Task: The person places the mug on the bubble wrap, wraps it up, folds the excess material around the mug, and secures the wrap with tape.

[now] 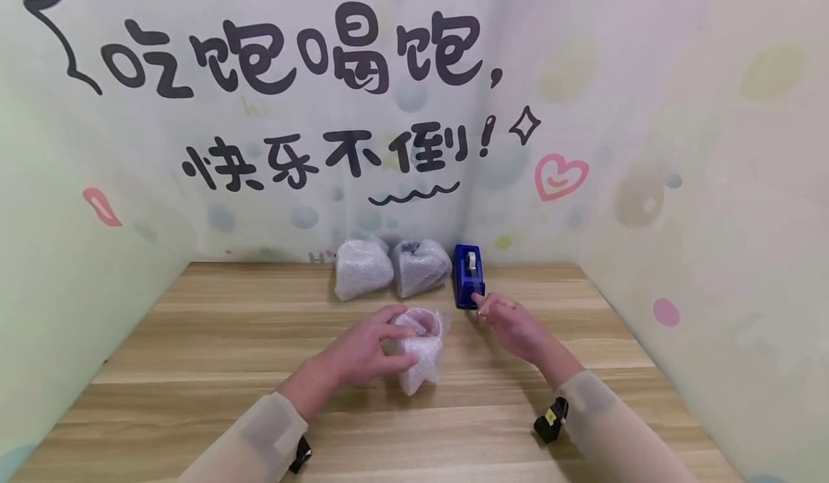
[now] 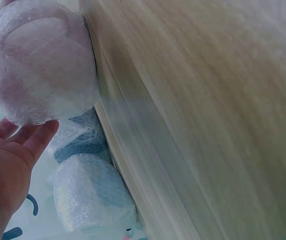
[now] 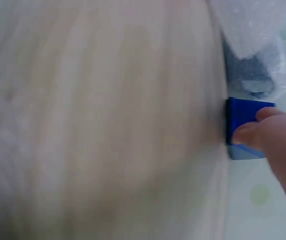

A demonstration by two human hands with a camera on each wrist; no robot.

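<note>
My left hand (image 1: pixel 365 350) holds a bubble-wrapped cup (image 1: pixel 424 360) near the middle of the wooden table, thumb and fingers spread round its side. The cup's round opening shows at the top, and the left wrist view shows a curved handle shape under the wrap (image 2: pixel 47 65). To the right, my right hand (image 1: pixel 514 328) reaches the front end of a blue tape dispenser (image 1: pixel 468 274) with a small roll in it. In the right wrist view, thumb and forefinger lie at the dispenser's front end (image 3: pixel 240 112); I cannot tell whether they pinch tape there.
Two more bubble-wrapped bundles (image 1: pixel 363 268) stand side by side at the back of the table (image 1: pixel 259 310), left of the dispenser. A printed cloth wall (image 1: pixel 291 217) rises right behind them, and plain side walls flank the table.
</note>
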